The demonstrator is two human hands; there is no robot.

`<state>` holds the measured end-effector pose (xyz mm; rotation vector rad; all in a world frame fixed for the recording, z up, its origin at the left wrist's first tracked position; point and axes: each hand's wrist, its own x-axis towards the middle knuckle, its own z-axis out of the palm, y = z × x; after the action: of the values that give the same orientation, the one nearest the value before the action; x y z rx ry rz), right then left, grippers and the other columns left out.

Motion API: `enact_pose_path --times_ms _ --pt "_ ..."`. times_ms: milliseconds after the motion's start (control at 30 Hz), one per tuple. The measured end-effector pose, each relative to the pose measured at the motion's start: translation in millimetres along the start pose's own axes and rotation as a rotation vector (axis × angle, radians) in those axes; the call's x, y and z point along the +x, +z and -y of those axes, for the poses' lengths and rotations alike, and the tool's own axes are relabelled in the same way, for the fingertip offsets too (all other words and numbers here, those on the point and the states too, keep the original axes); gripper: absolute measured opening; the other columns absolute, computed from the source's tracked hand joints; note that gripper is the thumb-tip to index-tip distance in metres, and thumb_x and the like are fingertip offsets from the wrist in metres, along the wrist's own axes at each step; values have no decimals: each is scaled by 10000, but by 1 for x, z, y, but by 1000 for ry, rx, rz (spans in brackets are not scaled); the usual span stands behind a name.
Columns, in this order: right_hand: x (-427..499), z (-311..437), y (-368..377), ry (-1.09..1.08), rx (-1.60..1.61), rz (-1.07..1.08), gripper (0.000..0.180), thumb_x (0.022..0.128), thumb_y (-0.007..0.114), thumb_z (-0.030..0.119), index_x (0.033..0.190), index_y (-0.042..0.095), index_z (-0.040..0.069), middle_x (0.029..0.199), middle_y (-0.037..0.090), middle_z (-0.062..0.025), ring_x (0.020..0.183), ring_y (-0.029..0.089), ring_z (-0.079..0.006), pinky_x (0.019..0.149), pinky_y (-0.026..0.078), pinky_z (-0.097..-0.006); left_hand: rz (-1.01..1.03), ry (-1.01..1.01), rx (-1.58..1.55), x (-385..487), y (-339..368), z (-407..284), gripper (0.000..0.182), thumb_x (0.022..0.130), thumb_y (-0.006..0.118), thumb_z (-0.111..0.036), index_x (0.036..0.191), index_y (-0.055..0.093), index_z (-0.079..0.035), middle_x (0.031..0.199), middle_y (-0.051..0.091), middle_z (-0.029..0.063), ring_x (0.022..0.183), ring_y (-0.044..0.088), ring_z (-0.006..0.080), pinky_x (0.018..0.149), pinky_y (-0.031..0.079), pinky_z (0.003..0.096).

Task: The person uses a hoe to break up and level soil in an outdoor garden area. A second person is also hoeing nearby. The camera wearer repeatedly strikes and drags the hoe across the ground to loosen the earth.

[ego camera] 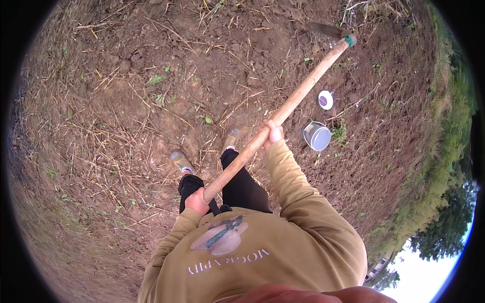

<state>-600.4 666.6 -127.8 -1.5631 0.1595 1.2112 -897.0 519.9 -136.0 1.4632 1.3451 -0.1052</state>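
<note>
A hoe with a long, pale wooden handle (pixel 295 98) stretches diagonally across the view in front of my body. My left hand (pixel 197 202) is wrapped around the butt end of the handle, close to my waist. Farther up the shaft, my right hand (pixel 274 132) grips it near the middle. The dark metal hoe blade (pixel 326 30) is at the far upper right and points left, apparently held above the soil. Green binding (pixel 349 40) shows where the handle meets the head. Most of the fingers of my left hand are hidden.
Right of my right hand stands a grey bucket (pixel 313 130) with a pale round top. Beyond it lies a white and purple round object (pixel 326 100). Dry stalks and small green weeds litter the brown soil (pixel 144 75). My shoes (pixel 232 138) are on the ground; grass (pixel 432 159) borders the right.
</note>
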Motion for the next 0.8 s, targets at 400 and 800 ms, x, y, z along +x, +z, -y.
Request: enact_pose_path --times_ms 400,800 --pt "-9 -165 15 560 -22 -3 165 733 577 118 789 500 -17 610 532 -150 512 561 -304 474 491 -450 36 -297 191 -119 -62 76 429 606 685 -373 893 537 -90 721 606 212 666 613 373 571 487 463" --pt "81 7 25 231 -380 -148 127 704 589 144 695 539 28 559 546 -94 463 529 -237 439 459 -368 7 -40 -23 15 -27 -69 312 622 636 -210 871 568 -33 790 600 223 799 591 372 718 490 411"
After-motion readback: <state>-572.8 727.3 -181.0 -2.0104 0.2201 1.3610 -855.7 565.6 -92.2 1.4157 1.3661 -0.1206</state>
